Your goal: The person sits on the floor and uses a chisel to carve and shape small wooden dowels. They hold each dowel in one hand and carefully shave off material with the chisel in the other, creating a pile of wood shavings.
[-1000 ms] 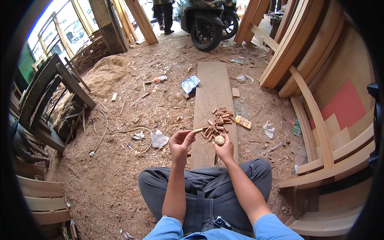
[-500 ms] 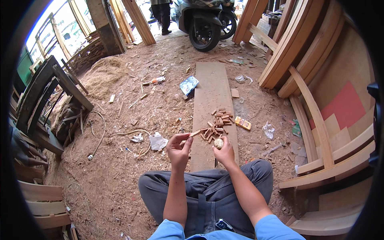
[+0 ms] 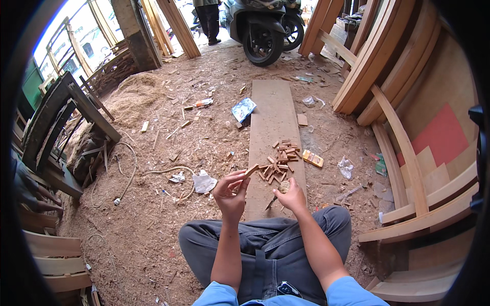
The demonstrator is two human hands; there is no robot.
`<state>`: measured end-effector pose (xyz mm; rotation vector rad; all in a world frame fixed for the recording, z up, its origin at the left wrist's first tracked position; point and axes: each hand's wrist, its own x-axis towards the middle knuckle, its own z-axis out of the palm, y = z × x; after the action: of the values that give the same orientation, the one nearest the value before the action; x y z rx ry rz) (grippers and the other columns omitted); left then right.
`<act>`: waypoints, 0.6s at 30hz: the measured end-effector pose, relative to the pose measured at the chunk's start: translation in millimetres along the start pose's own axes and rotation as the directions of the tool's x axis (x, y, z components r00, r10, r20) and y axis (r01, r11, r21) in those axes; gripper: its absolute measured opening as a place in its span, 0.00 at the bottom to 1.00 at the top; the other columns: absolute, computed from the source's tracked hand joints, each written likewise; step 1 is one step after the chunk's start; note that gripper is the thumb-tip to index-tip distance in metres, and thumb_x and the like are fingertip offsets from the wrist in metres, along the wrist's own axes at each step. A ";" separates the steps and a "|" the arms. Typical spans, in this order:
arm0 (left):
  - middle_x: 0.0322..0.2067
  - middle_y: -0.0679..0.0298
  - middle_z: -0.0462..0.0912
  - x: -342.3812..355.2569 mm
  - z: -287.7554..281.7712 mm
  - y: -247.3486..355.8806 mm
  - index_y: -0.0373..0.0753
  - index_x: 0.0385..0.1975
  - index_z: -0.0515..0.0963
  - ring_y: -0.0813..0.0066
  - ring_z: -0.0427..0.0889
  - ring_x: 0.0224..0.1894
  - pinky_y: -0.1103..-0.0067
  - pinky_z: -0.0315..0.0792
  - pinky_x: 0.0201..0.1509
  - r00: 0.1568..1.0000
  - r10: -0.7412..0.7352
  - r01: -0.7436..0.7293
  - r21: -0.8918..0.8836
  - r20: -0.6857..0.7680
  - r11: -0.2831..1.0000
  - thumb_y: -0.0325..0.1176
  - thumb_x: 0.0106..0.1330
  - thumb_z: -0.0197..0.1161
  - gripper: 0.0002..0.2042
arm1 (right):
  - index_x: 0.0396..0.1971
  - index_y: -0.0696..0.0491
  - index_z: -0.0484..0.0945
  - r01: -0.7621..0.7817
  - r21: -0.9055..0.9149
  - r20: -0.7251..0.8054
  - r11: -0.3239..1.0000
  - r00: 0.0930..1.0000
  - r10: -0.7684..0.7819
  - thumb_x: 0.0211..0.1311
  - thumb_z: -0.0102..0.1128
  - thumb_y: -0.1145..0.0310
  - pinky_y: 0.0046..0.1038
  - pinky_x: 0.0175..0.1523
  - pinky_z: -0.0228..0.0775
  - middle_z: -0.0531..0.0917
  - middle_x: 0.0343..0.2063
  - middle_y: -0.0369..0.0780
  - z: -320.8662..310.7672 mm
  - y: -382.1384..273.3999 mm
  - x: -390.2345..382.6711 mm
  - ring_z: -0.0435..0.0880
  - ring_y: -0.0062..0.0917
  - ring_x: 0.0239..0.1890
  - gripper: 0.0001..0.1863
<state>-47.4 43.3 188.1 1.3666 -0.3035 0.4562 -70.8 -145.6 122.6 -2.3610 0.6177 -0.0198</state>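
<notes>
At the tip of the left hand — wood strip in a thumb-finger pinch, long axis slanting away-right; right hand closed round knobbed tool — nearer the wood pile just beyond.

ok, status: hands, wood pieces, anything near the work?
Left hand pinching wood strip. Right hand gripping round-knobbed tool. Wood pieces heaped on plank ahead. Nearest clutter: yellow packet, plank's right edge.

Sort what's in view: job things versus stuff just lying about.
Seemingly the job's:
wood strip in left hand
round-knobbed tool in right hand
small wood pieces
plank beneath them

Apparently lying about:
blue-and-white packet
yellow pack
white scrap
crumpled clear plastic
</notes>
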 end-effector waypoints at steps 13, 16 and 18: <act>0.35 0.62 0.87 1.9 1.7 -3.3 0.38 0.33 0.85 0.74 0.85 0.37 0.82 0.79 0.36 0.997 0.079 -0.081 0.306 0.019 0.948 0.20 0.55 0.72 0.08 | 0.50 0.55 0.73 0.253 0.348 -0.046 0.903 0.966 -0.253 0.45 0.75 0.59 0.35 0.53 0.73 0.83 0.43 0.48 26.0 10.4 4.7 0.82 0.40 0.48 0.32; 0.32 0.62 0.87 3.1 -2.0 -12.4 0.38 0.32 0.85 0.74 0.85 0.33 0.81 0.77 0.33 0.997 0.068 -0.077 0.390 0.036 0.918 0.24 0.55 0.72 0.06 | 0.47 0.55 0.75 0.308 0.363 -0.052 0.879 0.949 -0.311 0.43 0.77 0.58 0.31 0.50 0.74 0.83 0.39 0.43 31.1 9.5 6.3 0.83 0.30 0.44 0.31; 0.30 0.62 0.86 2.3 -5.1 -22.5 0.37 0.32 0.85 0.73 0.84 0.32 0.80 0.75 0.31 0.998 -0.016 -0.013 0.478 0.056 0.878 0.26 0.56 0.72 0.05 | 0.46 0.55 0.76 0.317 0.334 -0.023 0.888 0.944 -0.328 0.43 0.78 0.57 0.30 0.49 0.74 0.83 0.38 0.43 33.9 8.8 7.2 0.83 0.28 0.42 0.31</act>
<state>-34.8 45.6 168.8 1.8678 -0.2450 0.5114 -62.1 -133.5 90.1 -2.0993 0.1774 -0.2162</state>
